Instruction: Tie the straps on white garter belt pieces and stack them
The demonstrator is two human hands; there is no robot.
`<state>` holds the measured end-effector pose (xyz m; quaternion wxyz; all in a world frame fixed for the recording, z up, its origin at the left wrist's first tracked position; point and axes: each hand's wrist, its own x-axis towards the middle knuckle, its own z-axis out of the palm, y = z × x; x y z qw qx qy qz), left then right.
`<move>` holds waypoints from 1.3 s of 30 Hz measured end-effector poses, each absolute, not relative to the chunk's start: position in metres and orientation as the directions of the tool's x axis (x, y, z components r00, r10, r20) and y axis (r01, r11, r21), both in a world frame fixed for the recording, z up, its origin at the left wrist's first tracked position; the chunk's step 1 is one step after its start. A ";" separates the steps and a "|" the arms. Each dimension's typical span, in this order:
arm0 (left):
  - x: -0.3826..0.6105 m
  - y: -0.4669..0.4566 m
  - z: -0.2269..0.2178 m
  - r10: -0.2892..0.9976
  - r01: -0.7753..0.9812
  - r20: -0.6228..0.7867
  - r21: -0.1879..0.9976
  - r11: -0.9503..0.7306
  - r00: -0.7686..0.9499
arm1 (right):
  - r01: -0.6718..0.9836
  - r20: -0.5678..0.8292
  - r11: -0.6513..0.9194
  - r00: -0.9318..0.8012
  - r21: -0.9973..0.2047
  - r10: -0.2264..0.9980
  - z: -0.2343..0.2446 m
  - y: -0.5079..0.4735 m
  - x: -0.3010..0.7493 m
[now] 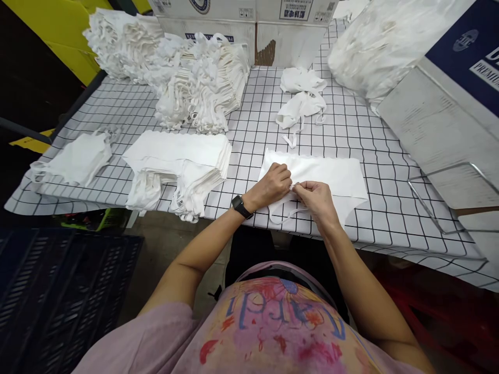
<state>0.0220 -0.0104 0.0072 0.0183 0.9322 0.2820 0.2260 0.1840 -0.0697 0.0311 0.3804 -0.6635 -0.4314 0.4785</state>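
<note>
A white garment with thin straps, like a camisole top (341,174), lies flat on the checked cloth in front of me. My left hand (273,183) is closed in a pinch over its near edge, at the strap. Fingertips of my right hand (317,201) pinch the same strap (288,214) just beside it, the two hands almost touching. The strap loops down below them towards the table's edge. What exactly lies between the fingertips is too small to make out. To the left of my hands is a neat stack of like white tops (177,148).
Another white top (80,158) lies at the far left. Bunched white garments (202,78) form a big pile behind the stack. Crumpled ones (300,109) lie beyond my hands. A plastic bag (374,47), a carton (436,119) and a wire frame (440,176) stand right.
</note>
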 end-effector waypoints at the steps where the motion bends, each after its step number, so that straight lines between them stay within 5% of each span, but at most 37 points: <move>1: 0.022 -0.011 0.008 0.532 0.516 0.405 0.159 -0.842 0.743 | 0.222 -0.311 -0.344 0.173 -0.912 0.935 0.031 -0.069 0.184; 10: 0.021 -0.013 0.009 0.496 0.506 0.414 0.094 -0.857 0.763 | 0.275 -0.311 -0.351 0.179 -0.895 0.933 0.026 -0.063 0.185; 17: 0.019 -0.012 0.004 0.525 0.514 0.426 0.152 -0.844 0.737 | 0.299 -0.281 -0.340 0.223 -0.892 0.934 0.031 -0.067 0.190; 29: 0.016 -0.009 -0.011 0.524 0.542 0.492 0.120 -0.832 0.695 | 0.134 -0.282 -0.289 0.069 -0.948 0.957 0.008 -0.066 0.191; 39: 0.019 -0.006 -0.018 0.572 0.566 0.389 0.142 -0.812 0.722 | 0.199 -0.254 -0.282 0.156 -0.939 0.955 0.004 -0.069 0.192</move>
